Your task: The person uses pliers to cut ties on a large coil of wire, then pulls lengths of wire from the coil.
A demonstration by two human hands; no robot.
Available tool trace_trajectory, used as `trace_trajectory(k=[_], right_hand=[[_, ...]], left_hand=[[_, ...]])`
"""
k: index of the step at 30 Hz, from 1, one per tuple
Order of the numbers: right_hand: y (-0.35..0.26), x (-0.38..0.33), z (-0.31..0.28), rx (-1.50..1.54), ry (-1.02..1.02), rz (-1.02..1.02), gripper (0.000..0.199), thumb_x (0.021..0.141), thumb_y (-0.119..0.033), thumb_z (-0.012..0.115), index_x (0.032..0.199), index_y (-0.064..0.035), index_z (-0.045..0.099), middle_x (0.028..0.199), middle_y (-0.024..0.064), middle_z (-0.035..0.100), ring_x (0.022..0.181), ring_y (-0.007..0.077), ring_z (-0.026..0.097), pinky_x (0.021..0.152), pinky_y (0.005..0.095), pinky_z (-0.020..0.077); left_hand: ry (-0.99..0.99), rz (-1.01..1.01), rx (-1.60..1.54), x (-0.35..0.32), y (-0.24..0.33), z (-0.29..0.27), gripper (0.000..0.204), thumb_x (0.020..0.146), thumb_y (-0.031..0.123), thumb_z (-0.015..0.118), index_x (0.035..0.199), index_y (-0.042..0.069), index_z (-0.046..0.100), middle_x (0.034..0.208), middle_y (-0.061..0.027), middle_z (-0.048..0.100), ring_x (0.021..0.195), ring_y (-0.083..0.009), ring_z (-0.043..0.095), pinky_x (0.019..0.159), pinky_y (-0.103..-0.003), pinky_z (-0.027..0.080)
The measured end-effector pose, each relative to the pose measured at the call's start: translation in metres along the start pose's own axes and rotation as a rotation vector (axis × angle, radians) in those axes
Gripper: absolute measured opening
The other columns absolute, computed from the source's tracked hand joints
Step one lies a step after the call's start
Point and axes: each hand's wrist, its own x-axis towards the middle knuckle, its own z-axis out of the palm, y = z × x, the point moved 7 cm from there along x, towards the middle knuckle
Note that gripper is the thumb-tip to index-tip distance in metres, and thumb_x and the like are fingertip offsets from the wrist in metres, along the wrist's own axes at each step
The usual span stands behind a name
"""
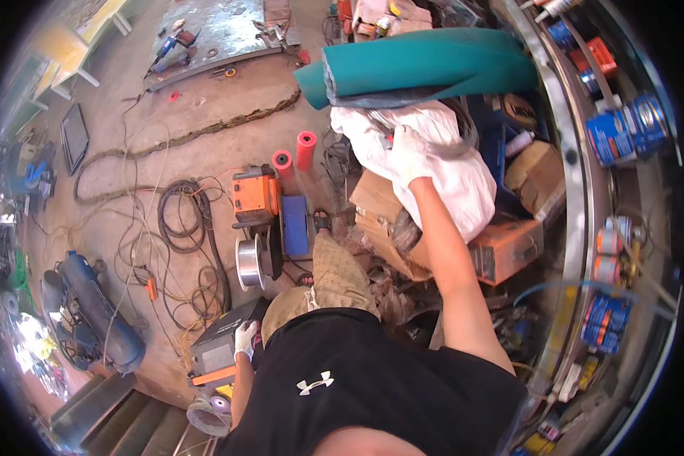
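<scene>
My right hand [409, 156], in a white glove, reaches out over a bulky white sheet or sack [463, 178]. Its fingers are closed, with a small bit of red beside them; what they grip is too small to tell. Loops of grey hose or cable [457, 146] lie on the white material around that hand. Low on the other side, my gloved left hand [245, 337] rests at the edge of a dark machine with an orange strip [216, 353]. Its fingers look loosely spread, partly hidden against the dark casing.
A rolled green sheet [425, 68] lies beyond the white material, over cardboard boxes [384, 209]. Ahead stand an orange machine [255, 194], a wire spool [248, 262] and two red rollers [305, 148]. Cables [182, 216] coil across the floor. Cans [627, 129] line the right shelf.
</scene>
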Motion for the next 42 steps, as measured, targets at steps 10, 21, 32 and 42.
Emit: trace_trajectory(k=[10, 21, 32, 42], right_hand=[[0.044, 0.081, 0.088, 0.047, -0.233, -0.030, 0.040, 0.086, -0.016, 0.064, 0.122, -0.0019, 0.050, 0.110, 0.0253, 0.067, 0.104, 0.0435, 0.066, 0.091, 0.0534, 0.0507], [0.090, 0.122, 0.056, 0.309, -0.476, -0.149, 0.041, 0.073, -0.025, 0.070, 0.098, 0.0051, 0.056, 0.095, 0.0293, 0.067, 0.092, 0.0440, 0.067, 0.080, 0.0484, 0.0506], [0.120, 0.235, -0.084, 0.083, -0.670, -0.264, 0.031, 0.064, -0.024, 0.072, 0.085, -0.0010, 0.069, 0.066, 0.0119, 0.064, 0.060, 0.0225, 0.057, 0.059, 0.0424, 0.0465], [0.079, 0.020, -0.308, -0.003, -0.316, -0.228, 0.017, 0.065, -0.012, 0.066, 0.077, -0.0003, 0.064, 0.066, 0.0201, 0.059, 0.062, 0.0344, 0.059, 0.060, 0.0434, 0.0477]], left_hand=[[0.140, 0.056, 0.042, 0.030, -0.040, 0.042, 0.036, 0.096, 0.022, 0.064, 0.120, -0.005, 0.068, 0.097, -0.0114, 0.073, 0.087, -0.0192, 0.066, 0.078, -0.032, 0.053], [0.271, 0.044, 0.113, 0.035, 0.176, 0.049, 0.023, 0.096, 0.021, 0.064, 0.110, 0.004, 0.070, 0.086, -0.0029, 0.069, 0.067, -0.0103, 0.062, 0.057, -0.025, 0.050], [-0.023, 0.121, 0.369, 0.059, 0.226, 0.098, 0.028, 0.093, 0.022, 0.064, 0.111, 0.001, 0.069, 0.082, -0.0027, 0.067, 0.066, -0.0101, 0.061, 0.058, -0.024, 0.048], [-0.197, 0.293, 0.430, 0.094, 0.301, 0.167, 0.035, 0.097, 0.027, 0.060, 0.111, -0.004, 0.069, 0.087, -0.0037, 0.068, 0.073, -0.0103, 0.060, 0.065, -0.027, 0.049]])
